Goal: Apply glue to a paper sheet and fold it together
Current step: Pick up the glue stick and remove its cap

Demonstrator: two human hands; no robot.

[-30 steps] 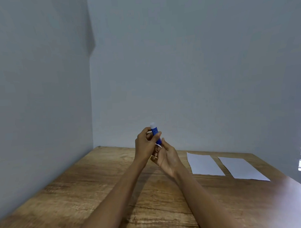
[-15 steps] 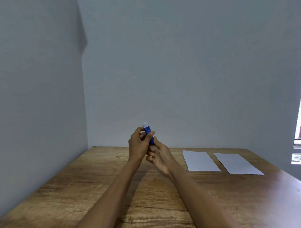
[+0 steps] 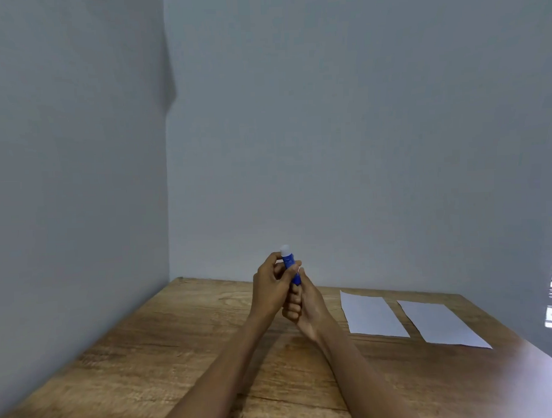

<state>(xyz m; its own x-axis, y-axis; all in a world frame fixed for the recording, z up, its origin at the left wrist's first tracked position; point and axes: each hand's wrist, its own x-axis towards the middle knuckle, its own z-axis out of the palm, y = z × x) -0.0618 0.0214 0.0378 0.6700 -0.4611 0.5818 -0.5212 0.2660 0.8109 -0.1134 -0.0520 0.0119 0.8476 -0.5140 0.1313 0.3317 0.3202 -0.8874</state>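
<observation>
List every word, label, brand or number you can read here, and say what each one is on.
Nothing can be read.
Glue stick, gripped by the left hand and the right hand: pale marks on the blue label, too small and blurred to read.
Two paper sheets on the table: blank.

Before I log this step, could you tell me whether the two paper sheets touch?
Apart: the head view shows bare wood between left sheet and right sheet.

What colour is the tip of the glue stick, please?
White, above the blue glue stick body; head view.
</observation>
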